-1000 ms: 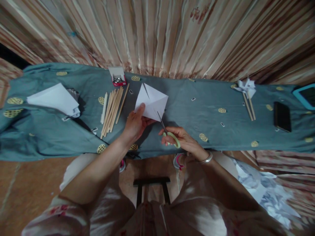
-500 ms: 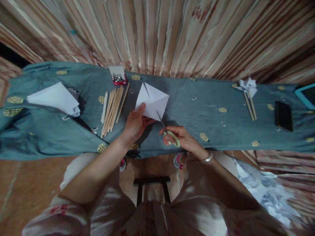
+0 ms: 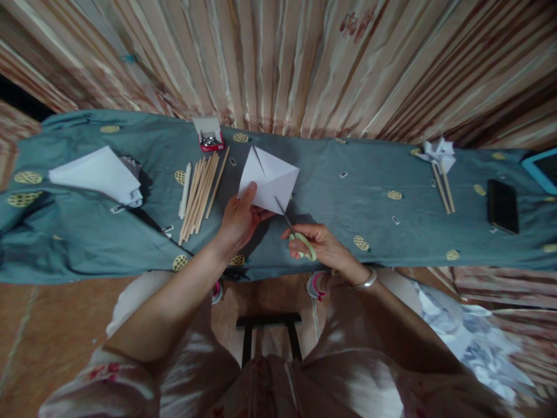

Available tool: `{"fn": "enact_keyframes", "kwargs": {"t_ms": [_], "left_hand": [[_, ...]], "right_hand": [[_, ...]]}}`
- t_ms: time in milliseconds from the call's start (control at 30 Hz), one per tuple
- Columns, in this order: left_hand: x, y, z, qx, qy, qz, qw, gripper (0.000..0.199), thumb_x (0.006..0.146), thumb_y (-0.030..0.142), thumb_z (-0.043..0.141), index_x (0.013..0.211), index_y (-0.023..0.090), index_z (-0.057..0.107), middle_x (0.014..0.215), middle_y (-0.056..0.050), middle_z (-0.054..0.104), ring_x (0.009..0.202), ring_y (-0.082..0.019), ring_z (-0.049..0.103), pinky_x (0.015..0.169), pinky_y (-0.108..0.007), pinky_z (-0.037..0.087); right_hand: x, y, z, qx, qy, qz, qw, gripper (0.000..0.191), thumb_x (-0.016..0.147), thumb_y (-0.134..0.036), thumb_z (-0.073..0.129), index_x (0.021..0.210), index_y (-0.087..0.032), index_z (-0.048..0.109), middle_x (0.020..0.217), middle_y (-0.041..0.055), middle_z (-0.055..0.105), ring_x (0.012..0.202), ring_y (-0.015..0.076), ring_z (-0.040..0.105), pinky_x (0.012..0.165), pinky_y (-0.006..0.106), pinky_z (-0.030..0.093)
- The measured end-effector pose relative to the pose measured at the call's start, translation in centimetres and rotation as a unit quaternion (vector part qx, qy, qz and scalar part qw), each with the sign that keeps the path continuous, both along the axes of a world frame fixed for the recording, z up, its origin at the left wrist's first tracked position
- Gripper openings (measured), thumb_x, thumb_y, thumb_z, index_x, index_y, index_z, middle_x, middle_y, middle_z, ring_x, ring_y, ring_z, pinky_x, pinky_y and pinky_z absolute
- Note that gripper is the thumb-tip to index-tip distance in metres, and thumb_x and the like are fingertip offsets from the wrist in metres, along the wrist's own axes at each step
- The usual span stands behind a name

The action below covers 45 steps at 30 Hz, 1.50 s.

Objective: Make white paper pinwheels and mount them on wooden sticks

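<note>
A square white paper [image 3: 274,174] with fold lines is turned like a diamond above the cloth. A dark slit runs in from its upper left corner. My left hand [image 3: 241,217] grips the paper's lower left side, thumb on top and fingers underneath. Scissors with light green handles [image 3: 304,245] are in my right hand [image 3: 317,241]. Their blades lie at the paper's lower right corner, pointing up and left toward its middle.
Left of the paper are wooden sticks [image 3: 200,194], an open red-and-white box of small metal pieces [image 3: 210,141] and a white paper stack [image 3: 98,174]. Rightward lie paper pinwheels on sticks [image 3: 440,159], a black phone [image 3: 502,206] and a blue-edged device [image 3: 542,171].
The scissors' handles have shifted slightly left and the blades look closer together at the paper. My left hand and the paper have barely moved.
</note>
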<state>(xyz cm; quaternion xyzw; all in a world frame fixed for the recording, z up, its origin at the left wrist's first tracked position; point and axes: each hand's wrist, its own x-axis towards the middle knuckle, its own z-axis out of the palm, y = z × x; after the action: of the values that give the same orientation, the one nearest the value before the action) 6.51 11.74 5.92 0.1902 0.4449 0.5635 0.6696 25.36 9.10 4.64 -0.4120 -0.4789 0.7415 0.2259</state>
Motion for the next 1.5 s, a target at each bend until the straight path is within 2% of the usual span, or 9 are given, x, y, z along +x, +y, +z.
{"fn": "enact_keyframes", "kwargs": {"t_ms": [300, 533, 767, 1167, 1500], "left_hand": [[-0.07, 0.06, -0.19, 0.01, 0.017, -0.002, 1.0, 0.016, 0.094, 0.036, 0.06, 0.094, 0.021, 0.063, 0.085, -0.004, 0.076, 0.087, -0.02, 0.074, 0.079, -0.034, 0.061], [0.1, -0.23, -0.45, 0.017, 0.01, -0.019, 1.0, 0.014, 0.095, 0.032, 0.058, 0.094, 0.018, 0.062, 0.086, -0.003, 0.075, 0.079, -0.017, 0.073, 0.073, -0.03, 0.06], [0.29, -0.34, -0.39, 0.005, 0.01, -0.022, 1.0, 0.014, 0.096, 0.03, 0.056, 0.088, 0.02, 0.063, 0.079, -0.001, 0.074, 0.072, -0.015, 0.072, 0.067, -0.027, 0.059], [0.21, -0.33, -0.69, 0.005, 0.03, -0.019, 0.999, 0.016, 0.093, 0.036, 0.062, 0.09, 0.021, 0.064, 0.084, -0.003, 0.076, 0.083, -0.02, 0.074, 0.073, -0.032, 0.059], [0.36, -0.29, -0.36, 0.004, -0.008, -0.015, 1.0, 0.012, 0.096, 0.027, 0.058, 0.088, 0.019, 0.062, 0.08, -0.001, 0.074, 0.07, -0.014, 0.071, 0.07, -0.029, 0.059]], "right_hand": [[-0.3, -0.05, -0.04, -0.011, 0.007, -0.015, 1.0, 0.046, 0.063, -0.054, 0.086, 0.084, -0.018, 0.065, 0.056, -0.0064, 0.062, 0.046, 0.0058, 0.054, 0.046, 0.018, 0.046], [-0.35, -0.11, -0.23, -0.004, 0.004, -0.027, 1.0, 0.046, 0.063, -0.053, 0.086, 0.085, -0.018, 0.066, 0.058, -0.0067, 0.061, 0.048, 0.006, 0.055, 0.047, 0.018, 0.047], [-0.35, -0.15, -0.45, 0.006, 0.0, -0.034, 0.999, 0.046, 0.063, -0.052, 0.087, 0.086, -0.017, 0.067, 0.059, -0.0057, 0.061, 0.049, 0.0065, 0.055, 0.048, 0.019, 0.046], [-0.67, -0.21, -0.54, 0.011, 0.001, -0.051, 0.999, 0.044, 0.061, -0.053, 0.087, 0.081, -0.018, 0.067, 0.054, -0.0066, 0.061, 0.045, 0.0066, 0.053, 0.045, 0.019, 0.044], [-0.84, -0.22, -0.25, 0.006, 0.0, -0.054, 0.999, 0.044, 0.06, -0.052, 0.087, 0.079, -0.019, 0.066, 0.055, -0.0068, 0.06, 0.046, 0.0068, 0.054, 0.047, 0.02, 0.046]]}}
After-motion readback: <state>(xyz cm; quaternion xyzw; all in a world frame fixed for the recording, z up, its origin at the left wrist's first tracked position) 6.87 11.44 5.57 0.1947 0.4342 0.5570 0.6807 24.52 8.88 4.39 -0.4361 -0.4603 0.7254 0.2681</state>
